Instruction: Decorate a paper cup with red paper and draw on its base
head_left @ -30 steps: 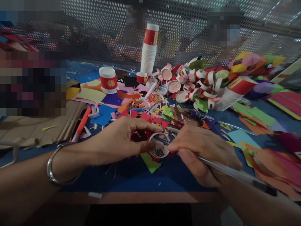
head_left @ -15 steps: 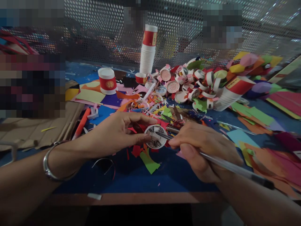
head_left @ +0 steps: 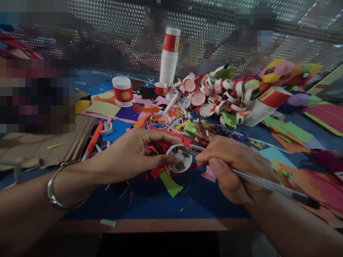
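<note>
Between thumb and fingers, my left hand (head_left: 136, 153) grips a small round white paper cup bottom (head_left: 179, 158) by its left edge. Dark radiating lines and a ring in the middle are drawn on its face. My right hand (head_left: 233, 167) is closed around a clear pen (head_left: 268, 185) with a dark end. The pen's tip lies at the upper part of the disc. Red paper pieces (head_left: 155, 173) and a green paper scrap (head_left: 171, 184) lie on the blue table under and around the disc.
A tall stack of paper cups (head_left: 168, 57) stands at the back, with a red-and-white cup (head_left: 122, 91) left of it. Cut cup bottoms (head_left: 197, 99) are heaped behind my hands. Cardboard (head_left: 53, 146) lies left, coloured paper (head_left: 302, 178) right. A perforated metal screen (head_left: 112, 39) rises behind.
The disc has shifted slightly down and right in my left hand's grip. The pen tip has moved from near the disc's middle up toward its upper edge.
</note>
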`<state>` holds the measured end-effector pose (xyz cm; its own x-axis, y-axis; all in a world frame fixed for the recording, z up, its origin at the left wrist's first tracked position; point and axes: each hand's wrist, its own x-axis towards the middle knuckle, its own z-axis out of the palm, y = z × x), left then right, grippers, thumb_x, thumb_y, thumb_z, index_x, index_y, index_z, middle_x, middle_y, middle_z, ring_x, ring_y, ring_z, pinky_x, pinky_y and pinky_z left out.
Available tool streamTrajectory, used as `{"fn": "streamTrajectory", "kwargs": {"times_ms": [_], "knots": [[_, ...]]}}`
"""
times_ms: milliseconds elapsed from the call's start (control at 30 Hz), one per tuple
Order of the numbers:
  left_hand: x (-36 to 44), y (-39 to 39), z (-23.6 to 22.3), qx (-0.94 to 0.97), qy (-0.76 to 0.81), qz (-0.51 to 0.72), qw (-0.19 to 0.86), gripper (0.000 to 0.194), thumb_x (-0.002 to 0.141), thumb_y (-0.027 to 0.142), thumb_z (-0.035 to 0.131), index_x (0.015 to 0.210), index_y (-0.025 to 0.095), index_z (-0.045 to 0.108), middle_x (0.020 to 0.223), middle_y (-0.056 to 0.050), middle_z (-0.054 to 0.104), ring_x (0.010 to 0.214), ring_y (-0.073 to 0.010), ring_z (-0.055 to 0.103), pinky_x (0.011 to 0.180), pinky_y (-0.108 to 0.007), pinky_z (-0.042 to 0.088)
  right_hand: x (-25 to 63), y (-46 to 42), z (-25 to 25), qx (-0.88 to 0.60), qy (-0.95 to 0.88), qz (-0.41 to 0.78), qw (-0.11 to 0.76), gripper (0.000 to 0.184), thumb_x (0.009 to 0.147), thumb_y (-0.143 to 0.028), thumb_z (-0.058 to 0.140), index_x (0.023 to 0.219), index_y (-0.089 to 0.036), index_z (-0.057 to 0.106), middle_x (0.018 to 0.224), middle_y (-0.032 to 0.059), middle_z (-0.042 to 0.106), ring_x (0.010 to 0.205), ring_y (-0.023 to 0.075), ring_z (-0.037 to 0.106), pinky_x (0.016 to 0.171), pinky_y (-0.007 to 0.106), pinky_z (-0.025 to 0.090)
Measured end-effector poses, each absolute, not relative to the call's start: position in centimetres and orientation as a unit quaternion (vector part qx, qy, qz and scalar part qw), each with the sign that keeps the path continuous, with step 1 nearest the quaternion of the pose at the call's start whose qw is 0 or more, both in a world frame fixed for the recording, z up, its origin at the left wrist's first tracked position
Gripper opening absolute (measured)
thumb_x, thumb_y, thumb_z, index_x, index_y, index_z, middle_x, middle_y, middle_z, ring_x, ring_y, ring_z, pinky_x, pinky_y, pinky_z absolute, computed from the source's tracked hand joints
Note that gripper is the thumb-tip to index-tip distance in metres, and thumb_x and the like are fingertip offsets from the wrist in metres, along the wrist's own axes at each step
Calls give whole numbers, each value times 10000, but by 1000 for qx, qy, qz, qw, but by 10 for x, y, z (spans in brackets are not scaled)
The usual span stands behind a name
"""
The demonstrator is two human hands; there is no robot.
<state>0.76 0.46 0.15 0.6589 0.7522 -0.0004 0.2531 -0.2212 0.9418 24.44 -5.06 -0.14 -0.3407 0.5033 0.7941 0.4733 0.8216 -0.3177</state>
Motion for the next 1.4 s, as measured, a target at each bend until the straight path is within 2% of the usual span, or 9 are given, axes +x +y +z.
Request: {"fn": "streamTrajectory", "kwargs": {"times_ms": [233, 500, 700, 900, 1067, 1267, 1400], "knots": [[9, 4, 0, 759, 329, 240, 508, 342, 887, 354, 767, 1216, 275, 719, 1126, 3, 796, 1008, -202, 768, 893, -306, 621, 243, -49, -4, -289, -813, 3, 505, 211, 851, -70, 547, 952, -176, 699, 792, 26, 756, 651, 165, 678, 623, 319, 586], [8, 6, -4, 738, 311, 276, 532, 346, 880, 311, 778, 1216, 252, 717, 1157, -23, 792, 1062, -193, 754, 972, -309, 600, 243, -54, -3, -281, -827, 4, 487, 238, 845, -63, 543, 974, -189, 698, 803, 14, 778, 659, 176, 696, 655, 336, 604], [8, 4, -2, 737, 320, 263, 534, 356, 879, 317, 773, 1223, 239, 717, 1155, -42, 793, 1053, -218, 757, 939, -320, 612, 243, -51, -1, -291, -827, 0, 480, 239, 846, -69, 533, 957, -197, 701, 801, 14, 776, 648, 175, 700, 637, 325, 601], [10, 0, 3, 736, 329, 253, 535, 345, 863, 313, 791, 1193, 236, 727, 1107, -21, 803, 996, -190, 762, 886, -284, 613, 244, -51, -2, -292, -817, -5, 498, 217, 850, -74, 539, 958, -186, 691, 797, 17, 768, 653, 163, 689, 647, 312, 598], [10, 2, 1, 727, 326, 269, 541, 354, 863, 315, 791, 1197, 217, 728, 1134, -44, 797, 1029, -195, 754, 955, -307, 598, 244, -54, -1, -295, -827, -5, 478, 214, 840, -68, 543, 949, -172, 695, 807, 26, 778, 682, 167, 703, 692, 307, 603], [9, 2, 0, 723, 325, 242, 559, 382, 856, 339, 795, 1212, 220, 721, 1144, -56, 794, 1030, -228, 758, 892, -325, 624, 244, -53, 0, -288, -825, -5, 485, 221, 842, -65, 544, 963, -182, 686, 801, 21, 778, 653, 165, 692, 657, 314, 604], [10, 2, 1, 723, 319, 256, 556, 372, 865, 329, 787, 1213, 216, 721, 1167, -56, 789, 1058, -231, 749, 939, -351, 613, 243, -54, -1, -288, -829, 1, 479, 245, 842, -64, 537, 988, -193, 687, 805, 18, 781, 668, 178, 699, 646, 335, 609]]}}
